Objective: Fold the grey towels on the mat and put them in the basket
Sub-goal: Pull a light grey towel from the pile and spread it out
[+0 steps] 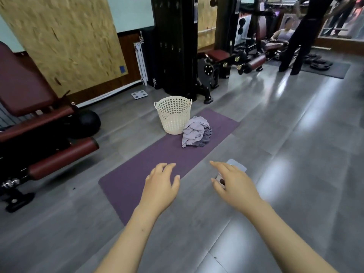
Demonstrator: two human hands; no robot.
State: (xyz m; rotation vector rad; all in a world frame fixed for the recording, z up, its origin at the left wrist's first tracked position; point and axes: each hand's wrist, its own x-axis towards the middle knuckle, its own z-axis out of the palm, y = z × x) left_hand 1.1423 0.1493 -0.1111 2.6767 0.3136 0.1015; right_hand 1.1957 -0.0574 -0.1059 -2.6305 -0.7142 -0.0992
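A cream perforated basket (173, 115) stands upright at the far end of the purple mat (157, 164), its base partly on the grey floor (275, 154). Its contents cannot be made out through the holes; it may hold nothing. The grey towels (196, 133) lie crumpled in one heap on the mat, touching the basket's right side. The left hand (160, 184) and right hand (234, 182) hover over the mat's near end, fingers relaxed, gripping nothing.

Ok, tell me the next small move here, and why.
Probably step forward and reach both hands to the towels: they lie crumpled on the mat beside the basket, while the left hand and right hand hover open, well short of them.
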